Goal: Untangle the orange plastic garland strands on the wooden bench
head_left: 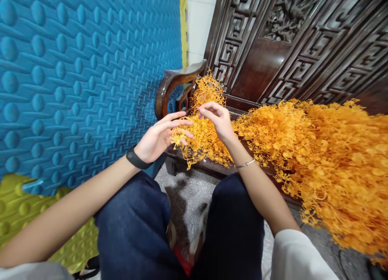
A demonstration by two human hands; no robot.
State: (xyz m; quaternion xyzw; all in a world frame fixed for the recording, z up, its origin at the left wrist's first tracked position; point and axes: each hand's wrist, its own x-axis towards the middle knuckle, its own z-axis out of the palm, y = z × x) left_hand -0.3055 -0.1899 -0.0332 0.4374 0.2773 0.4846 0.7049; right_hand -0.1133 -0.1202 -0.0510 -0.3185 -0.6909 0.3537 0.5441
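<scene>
While left fingers [178, 122] spread beside orange sprigs [209, 140], right fingers [209, 113] pressed together above them, anything pinched unclear

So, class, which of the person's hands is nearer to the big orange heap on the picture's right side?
The right hand. It is just left of the big orange heap; the left hand is farther off, toward the blue mat.

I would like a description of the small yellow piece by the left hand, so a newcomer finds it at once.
Start at the dark carved wooden bench, then find the left hand with the black wristband. The small yellow piece shows at that hand's spread fingers; it is paler than the orange heap beside it.
</scene>
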